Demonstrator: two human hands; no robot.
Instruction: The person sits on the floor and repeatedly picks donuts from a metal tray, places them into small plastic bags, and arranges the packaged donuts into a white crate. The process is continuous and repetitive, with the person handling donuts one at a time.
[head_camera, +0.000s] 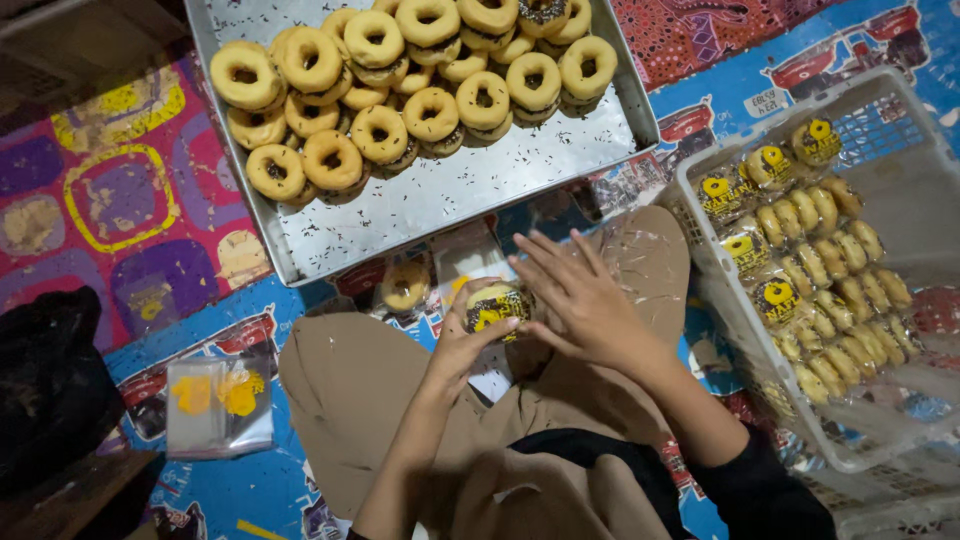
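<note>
The left hand (462, 345) holds a wrapped doughnut (497, 306) with a black-and-yellow label, its fingers (497, 325) curled under the packet. The right hand (585, 305) lies spread just beside it, fingertips touching the wrapper's edge. Both hover above the person's lap, legs crossed in tan trousers on a patterned floor mat (120, 200). Ahead sits a metal tray (450, 195) heaped at its far end with glazed doughnuts (400, 70) (the near half is bare, flecked with sprinkles). One bagged doughnut (405, 287) lies near the tray's edge. A white plastic basket (905, 180) to the right holds rows of packed doughnuts (820, 290). Empty labelled bags (218, 400) lie to the left.
</note>
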